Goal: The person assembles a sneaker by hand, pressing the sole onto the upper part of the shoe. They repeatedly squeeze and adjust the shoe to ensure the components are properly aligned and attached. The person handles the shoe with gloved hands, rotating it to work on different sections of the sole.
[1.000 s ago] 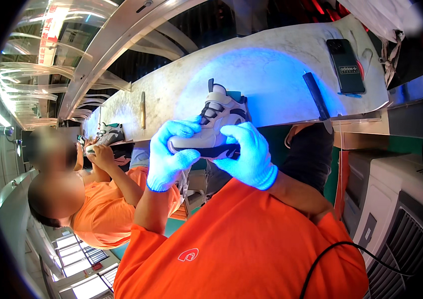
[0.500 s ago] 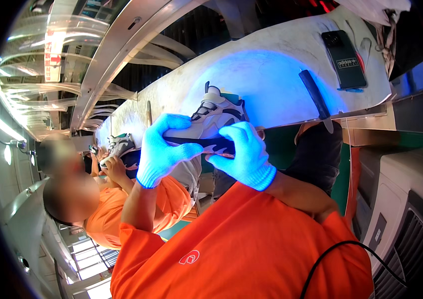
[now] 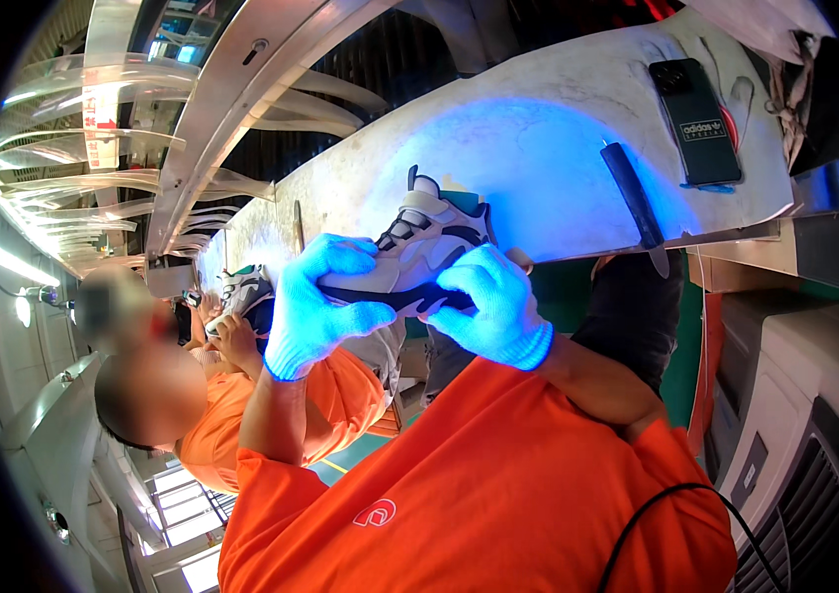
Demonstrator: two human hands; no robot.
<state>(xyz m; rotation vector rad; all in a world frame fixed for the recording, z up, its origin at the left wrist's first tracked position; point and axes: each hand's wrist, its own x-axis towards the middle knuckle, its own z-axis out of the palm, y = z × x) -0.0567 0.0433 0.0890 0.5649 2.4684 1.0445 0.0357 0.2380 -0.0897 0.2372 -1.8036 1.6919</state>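
Both my hands wear knitted gloves that look blue-white under blue light. Between them is a grey and black sneaker (image 3: 417, 247), its toe to the left and its heel to the right. My left hand (image 3: 315, 306) is closed round the toe end, fingers over the upper and thumb by the sole. My right hand (image 3: 494, 308) grips the sole's edge near the heel, thumb and fingers pressed against it. The shoe is tilted, so the side of its dark, pale-patterned sole shows. Its laces and a teal patch at the collar face away from me.
A pale workbench (image 3: 538, 148) lies beyond the shoe, lit blue. On it are a dark-handled knife (image 3: 632, 198), its blade past the front edge, and a dark phone (image 3: 696, 124). To the left, a co-worker in orange handles another sneaker (image 3: 244, 289). Clear hoses (image 3: 93, 183) hang farther left.
My right thumb has moved up onto the sole's side, and the hand has shifted slightly right. My left hand keeps its grip on the toe. The whole view has shifted slightly.
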